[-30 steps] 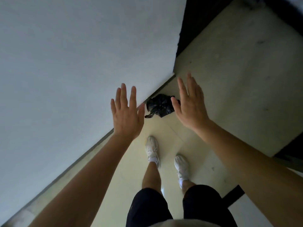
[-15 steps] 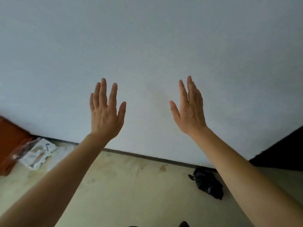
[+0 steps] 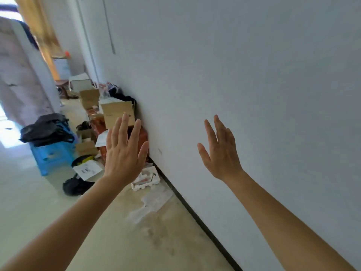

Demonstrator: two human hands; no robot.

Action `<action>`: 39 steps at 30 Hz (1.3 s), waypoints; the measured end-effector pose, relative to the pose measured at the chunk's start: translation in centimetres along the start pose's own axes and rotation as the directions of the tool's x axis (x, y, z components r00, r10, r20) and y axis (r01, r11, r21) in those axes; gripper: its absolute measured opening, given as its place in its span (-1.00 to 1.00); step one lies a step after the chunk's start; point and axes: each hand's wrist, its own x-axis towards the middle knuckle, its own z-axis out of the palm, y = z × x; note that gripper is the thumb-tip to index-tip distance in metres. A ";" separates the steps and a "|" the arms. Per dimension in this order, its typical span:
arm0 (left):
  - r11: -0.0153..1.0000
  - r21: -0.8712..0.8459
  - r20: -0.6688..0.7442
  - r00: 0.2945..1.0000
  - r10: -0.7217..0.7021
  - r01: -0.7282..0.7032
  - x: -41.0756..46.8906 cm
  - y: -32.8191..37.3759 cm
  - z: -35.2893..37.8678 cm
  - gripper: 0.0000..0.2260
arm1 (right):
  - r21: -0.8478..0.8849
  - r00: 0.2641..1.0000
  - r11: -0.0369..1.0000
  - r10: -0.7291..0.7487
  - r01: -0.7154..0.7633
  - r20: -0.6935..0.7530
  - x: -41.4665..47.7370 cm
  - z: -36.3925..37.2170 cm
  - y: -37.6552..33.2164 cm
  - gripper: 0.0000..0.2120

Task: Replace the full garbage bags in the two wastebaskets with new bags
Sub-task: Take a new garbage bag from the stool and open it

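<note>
**Head view.** The left hand (image 3: pixel 123 153) and the right hand (image 3: pixel 222 153) are raised beside the wall (image 3: pixel 254 75), flat, with fingers straight and spread. Nothing is held, presumably to keep them free for the next bag. Black bags (image 3: pixel 46 130) are piled on a blue stool (image 3: pixel 52 159), probably as supply. A dark bag (image 3: pixel 76 185) lies on the floor (image 3: pixel 136 241) nearby. No wastebasket is seen.

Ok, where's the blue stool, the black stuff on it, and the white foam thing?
blue stool (image 3: pixel 51 157): head view, its front side.
black bags (image 3: pixel 45 130): head view, middle of the pile.
white foam tray (image 3: pixel 145 178): head view, its top face.
</note>
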 end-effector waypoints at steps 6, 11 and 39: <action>0.982 0.088 -0.026 0.985 -0.168 0.170 4.4 -14.9 0.5 -0.44 | 0.090 0.992 0.989 -0.119 0.114 0.048 12.3 10.9 -9.1 -0.35; 0.957 0.177 -0.017 0.973 -0.231 0.230 8.1 -24.3 4.5 -0.43 | 0.139 0.966 0.968 -0.226 0.208 0.125 21.7 20.9 -12.7 -0.36; 0.527 0.551 -0.151 0.698 -0.700 0.647 17.0 -89.6 0.4 -0.40 | 0.574 0.708 0.671 -0.674 0.470 0.209 64.6 70.1 -68.2 -0.31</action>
